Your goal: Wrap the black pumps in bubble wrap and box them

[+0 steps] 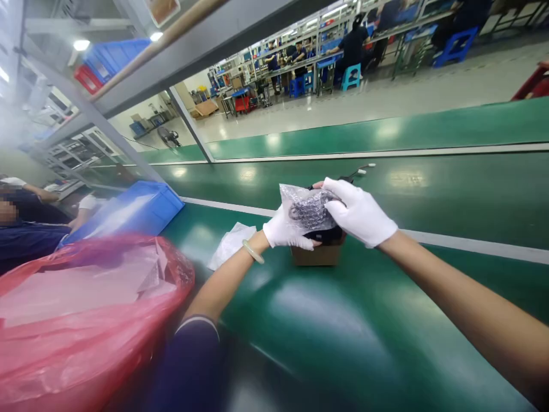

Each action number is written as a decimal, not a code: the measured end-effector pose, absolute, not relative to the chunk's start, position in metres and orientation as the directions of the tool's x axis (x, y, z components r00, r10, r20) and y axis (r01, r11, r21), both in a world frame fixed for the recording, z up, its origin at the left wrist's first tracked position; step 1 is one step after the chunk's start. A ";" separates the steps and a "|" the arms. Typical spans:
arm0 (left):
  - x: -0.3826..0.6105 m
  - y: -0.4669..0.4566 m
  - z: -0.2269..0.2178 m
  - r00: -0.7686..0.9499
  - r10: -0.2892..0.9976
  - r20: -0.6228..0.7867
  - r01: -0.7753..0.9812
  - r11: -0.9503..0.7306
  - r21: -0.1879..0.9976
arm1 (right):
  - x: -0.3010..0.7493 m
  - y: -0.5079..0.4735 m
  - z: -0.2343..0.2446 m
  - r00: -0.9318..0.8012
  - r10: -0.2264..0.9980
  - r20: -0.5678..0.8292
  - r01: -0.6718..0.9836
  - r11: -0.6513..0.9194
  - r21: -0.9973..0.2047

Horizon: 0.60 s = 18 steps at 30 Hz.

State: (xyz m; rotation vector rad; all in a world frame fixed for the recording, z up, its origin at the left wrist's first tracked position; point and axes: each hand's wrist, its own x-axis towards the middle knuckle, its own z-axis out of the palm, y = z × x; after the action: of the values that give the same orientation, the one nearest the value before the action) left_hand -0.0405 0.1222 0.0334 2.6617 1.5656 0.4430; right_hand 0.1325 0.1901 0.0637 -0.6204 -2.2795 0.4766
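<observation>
A clear bubble wrap bag with a dark coiled cable inside is held between my two white-gloved hands. My left hand grips it from the left and below, with the thumb side near a black part. My right hand pinches its right edge from above. Under the hands stands a small brown cardboard box, its top largely hidden by the black part and the bag. Thin wires with white connectors stick out behind my right hand.
Another bubble wrap bag lies left of my left wrist on the green work surface. A red plastic bag with white sheets and a blue bin stand at left, beside a co-worker. A metal frame rises behind.
</observation>
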 end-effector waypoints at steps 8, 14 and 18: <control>-0.063 0.161 -0.019 0.410 0.878 0.247 0.857 -0.464 0.227 | 0.115 0.231 0.011 -0.661 0.604 0.445 0.364 0.777 -0.513; -0.074 0.192 -0.018 0.430 0.895 0.122 0.841 -0.446 0.306 | 0.111 0.253 0.014 -0.647 0.660 0.382 0.469 0.740 -0.482; -0.079 0.208 -0.015 0.454 0.878 0.153 0.722 -0.463 0.514 | 0.116 0.268 0.018 -0.684 0.673 0.282 0.514 0.719 -0.468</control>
State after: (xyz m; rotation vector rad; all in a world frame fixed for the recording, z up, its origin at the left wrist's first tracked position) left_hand -0.0787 0.2078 -0.0146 2.3323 1.3518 0.5708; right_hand 0.1164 0.2681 0.0182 -0.9102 -2.4863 0.4933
